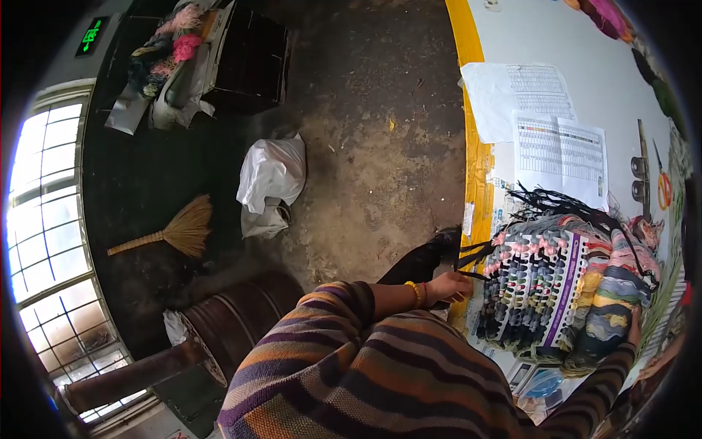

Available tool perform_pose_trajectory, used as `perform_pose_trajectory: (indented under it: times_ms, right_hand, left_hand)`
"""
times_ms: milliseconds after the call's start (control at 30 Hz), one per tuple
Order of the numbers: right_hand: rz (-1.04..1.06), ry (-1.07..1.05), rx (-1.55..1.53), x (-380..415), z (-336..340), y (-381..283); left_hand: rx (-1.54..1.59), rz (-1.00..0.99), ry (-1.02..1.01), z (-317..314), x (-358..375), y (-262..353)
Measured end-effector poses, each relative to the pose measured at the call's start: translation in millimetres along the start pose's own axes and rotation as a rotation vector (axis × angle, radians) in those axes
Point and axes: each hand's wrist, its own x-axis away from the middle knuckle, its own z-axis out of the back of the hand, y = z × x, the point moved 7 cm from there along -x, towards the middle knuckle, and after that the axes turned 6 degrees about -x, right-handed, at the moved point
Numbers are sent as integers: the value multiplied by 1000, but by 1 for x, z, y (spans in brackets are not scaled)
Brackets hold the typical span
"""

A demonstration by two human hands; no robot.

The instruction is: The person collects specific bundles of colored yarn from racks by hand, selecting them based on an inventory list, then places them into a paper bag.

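Observation:
A thick bundle of multicoloured yarn (614, 300) lies on the table, in pink, grey, yellow and dark blue. Against its left side is a card rack (559, 293) with a purple printed strip and rows of small yarn tufts. Loose black yarn strands (474, 257) trail off the rack's left edge. My left hand (446, 287), with a yellow bracelet at the wrist, is closed at the ends of these strands; its fingertips are small in view. My right hand (635, 325) grips the bundle's right side, its fingers partly hidden.
Printed sheets (559, 150) lie farther up the white table (512, 36), with orange-handled scissors (664, 192) at right. A white sack (274, 175), a straw broom (179, 227) and a rusty drum (241, 314) are at left. A dark box (252, 58) stands beyond, beside pink and dark yarn.

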Motion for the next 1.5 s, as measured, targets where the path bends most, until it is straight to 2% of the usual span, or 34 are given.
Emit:
perform_pose_trajectory:
  times_ms: [33,100,133,200,233,267,300,333,367,400,433,533,567,633,667,700,767,800,867,900,933,967,1033,1067,1100,1167,1200,1267,1333,1367,1400,1433,1467,1500]
  right_hand:
    - [-3,0,0,1,2,-2]
    - [67,67,358,4,17,-13]
    - [104,75,402,5,21,-17]
    - [123,115,732,10,41,-23]
    - [255,-96,581,32,22,-52]
    - [404,-20,545,25,34,-35]
    - [230,-102,390,40,32,-34]
    - [294,18,507,44,40,-27]
    - [292,-16,569,83,15,-72]
    - [504,44,539,106,4,-97]
    - [469,141,692,139,-9,-132]
    - [296,342,729,243,-46,-225]
    - [396,437,819,275,-63,-242]
    - [470,430,693,309,-108,-236]
    - [589,329,579,322,-142,-234]
    - [597,238,645,327,-181,-216]
    - [478,-93,458,339,-248,-184]
    - [564,-69,397,345,-255,-186]
    - [599,163,319,327,-239,-189]
    - [550,152,297,315,-221,-202]
    - [584,244,309,304,-207,-213]
    - [618,339,324,292,-194,-220]
    - [485,281,420,252,-203,-191]
    - [400,245,483,236,-214,-167]
    - [219,161,547,226,-229,-142]
    - [231,205,633,230,-231,-143]
    - [257,186,634,233,-231,-149]
    - [388,190,635,238,-232,-148]
    - [389,70,422,234,-225,-143]
    - [384,70,309,232,-218,-141]
    - [302,15,195,224,-215,-128]
    - [218,-38,82,216,-213,-118]
    - [182,-76,-9,209,-209,-112]
    - [154,-106,-29,204,-209,-108]
  left_hand:
    - [-43,30,-14,1,0,-4]
    - [-86,61,-34,1,2,-7]
    - [-88,59,4,6,4,-5]
    - [-71,43,52,11,5,-6]
    - [-71,29,40,14,0,-9]
    - [-80,23,3,12,-4,-10]
    - [-106,10,-11,4,3,-1]
    - [-132,1,-39,-3,2,1]
    - [-153,3,-42,-11,4,8]
    - [-201,10,-74,-17,1,10]
    - [-225,0,-106,-29,4,19]
    - [-259,-45,-123,-56,6,33]
    - [-240,-74,-121,-62,7,36]
    - [-260,-94,-131,-72,9,41]
    - [-258,-92,-143,-75,8,40]
    - [-255,-90,-155,-79,8,39]
    - [-249,-87,-119,-77,3,37]
    - [-233,-80,-99,-73,0,35]
    - [-184,-57,-69,-55,-21,22]
    - [-80,10,-29,-43,-33,10]
    - [23,78,10,-30,-46,-3]
    - [42,139,-117,-25,-62,-21]
    - [-580,-408,-266,-51,-42,1]
    - [-677,-399,-342,-56,-51,-3]
    - [-683,-397,-359,-64,-52,-2]
    - [55,176,-62,-55,-62,-23]
    - [111,138,-208,-63,-57,-14]
    - [236,200,-184,-68,-54,-15]
    - [-239,-463,-658,-79,-50,2]
    - [-666,-757,-607,-86,-42,6]
    - [-1058,-1066,-458,-106,-15,29]
    - [-1055,-1060,-458,-106,-17,29]
    - [-741,-873,-504,-101,-25,31]
    - [-808,-865,-473,-102,-25,37]
